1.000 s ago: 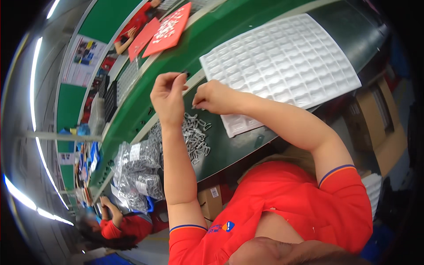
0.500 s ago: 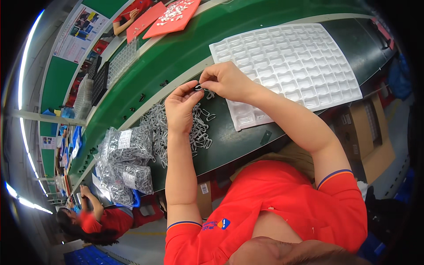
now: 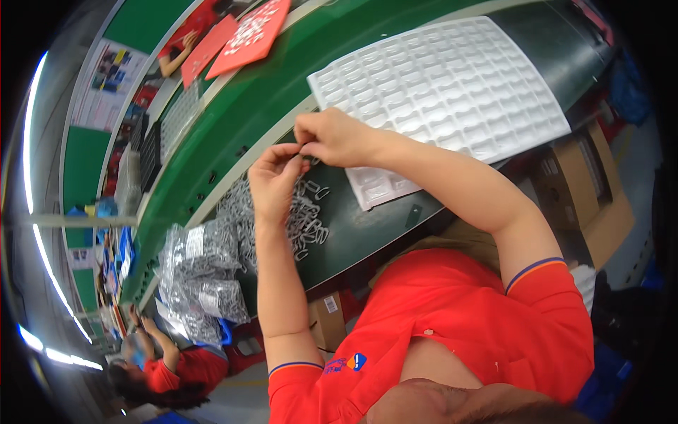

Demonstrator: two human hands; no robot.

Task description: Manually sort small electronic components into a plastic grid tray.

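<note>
My left hand [image 3: 274, 182] and my right hand [image 3: 337, 138] meet over the dark bench top, fingertips pinched together. Whatever small piece lies between them is mostly covered by the fingers and blurred. Below and beside my left hand spreads a heap of grey metal loops [image 3: 308, 225], oblong and loose, part of it behind that hand and forearm. A white moulded tray [image 3: 452, 92] with rows of shallow pockets lies right of my hands; my right forearm crosses over its near edge.
Clear bags of grey loops [image 3: 205, 258] are stacked left of the heap. Small black parts [image 3: 212, 177] dot the green ledge beyond. Red boards [image 3: 254, 42] with white pieces lie farther off. A cardboard box [image 3: 590, 191] stands at right. A co-worker [image 3: 180, 371] is at lower left.
The view has shifted, so the bench and tray sit a little farther left. Both hands stay pinched together, the right one's fingers slightly more curled over; the dark piece between them shows less.
</note>
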